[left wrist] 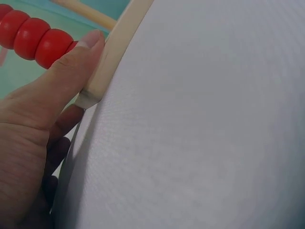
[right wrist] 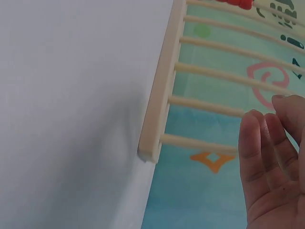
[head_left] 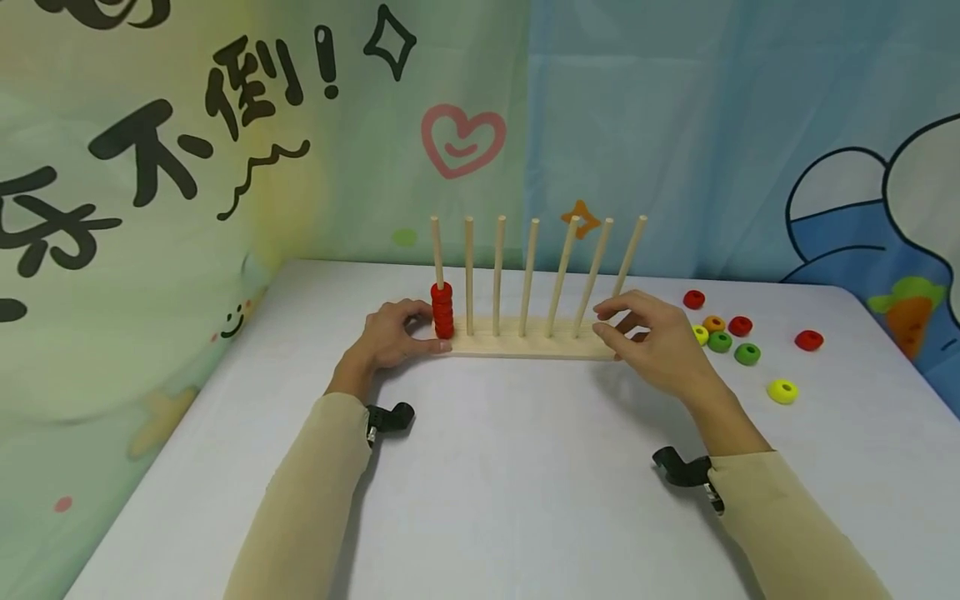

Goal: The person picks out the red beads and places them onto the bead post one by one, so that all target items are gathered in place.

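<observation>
A pale wooden peg stand [head_left: 525, 347] with several upright rods stands on the table. Red beads [head_left: 443, 312] are stacked on its leftmost rod; the other rods look bare. My left hand [head_left: 392, 337] holds the stand's left end, and in the left wrist view its thumb [left wrist: 78, 59] lies on the base beside the beads, with the other fingers partly hidden behind. Near the right end hovers my right hand [head_left: 652, 337], thumb and fingers slightly bent and apart. The right wrist view shows nothing between these fingers [right wrist: 250, 143], above the base's end.
Loose beads lie on the white table [head_left: 510, 483] right of the stand: red [head_left: 808, 340], orange [head_left: 714, 324], green [head_left: 747, 354] and yellow [head_left: 783, 392]. A printed cloth backdrop [head_left: 645, 108] hangs behind and along the left side.
</observation>
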`<state>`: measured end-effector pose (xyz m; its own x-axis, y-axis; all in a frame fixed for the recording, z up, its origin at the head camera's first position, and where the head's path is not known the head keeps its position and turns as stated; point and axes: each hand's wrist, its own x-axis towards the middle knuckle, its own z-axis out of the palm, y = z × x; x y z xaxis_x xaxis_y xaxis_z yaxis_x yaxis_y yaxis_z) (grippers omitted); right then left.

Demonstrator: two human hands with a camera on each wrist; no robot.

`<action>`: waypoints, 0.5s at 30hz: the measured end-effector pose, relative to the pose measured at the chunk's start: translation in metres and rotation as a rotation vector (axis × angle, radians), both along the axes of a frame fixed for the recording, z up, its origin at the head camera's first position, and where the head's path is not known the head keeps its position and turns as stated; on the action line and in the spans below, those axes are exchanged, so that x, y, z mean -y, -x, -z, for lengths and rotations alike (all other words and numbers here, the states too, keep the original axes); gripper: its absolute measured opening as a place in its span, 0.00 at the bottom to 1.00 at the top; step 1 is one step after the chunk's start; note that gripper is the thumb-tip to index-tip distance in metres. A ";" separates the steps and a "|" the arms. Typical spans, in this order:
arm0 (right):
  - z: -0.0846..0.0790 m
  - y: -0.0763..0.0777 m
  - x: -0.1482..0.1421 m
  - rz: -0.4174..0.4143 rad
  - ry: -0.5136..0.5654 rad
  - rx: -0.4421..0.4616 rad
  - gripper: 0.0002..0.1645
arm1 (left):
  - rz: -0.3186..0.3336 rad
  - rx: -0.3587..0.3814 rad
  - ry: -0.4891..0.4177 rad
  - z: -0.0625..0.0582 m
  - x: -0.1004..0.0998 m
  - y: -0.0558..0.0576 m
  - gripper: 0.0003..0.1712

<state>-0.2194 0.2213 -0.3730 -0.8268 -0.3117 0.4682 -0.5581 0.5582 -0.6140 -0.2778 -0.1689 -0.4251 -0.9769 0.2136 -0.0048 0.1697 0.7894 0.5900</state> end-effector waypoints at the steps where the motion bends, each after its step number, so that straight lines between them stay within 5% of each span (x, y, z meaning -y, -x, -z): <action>1: 0.000 0.000 -0.002 0.010 -0.010 0.000 0.13 | 0.001 0.002 -0.001 0.000 0.000 0.000 0.33; 15: 0.005 0.003 -0.036 0.138 -0.081 -0.003 0.13 | 0.007 -0.002 -0.005 -0.001 0.000 -0.002 0.34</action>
<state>-0.2226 0.2576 -0.3782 -0.8632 -0.2322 0.4484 -0.4743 0.6773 -0.5624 -0.2758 -0.1691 -0.4237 -0.9754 0.2204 -0.0015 0.1766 0.7854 0.5932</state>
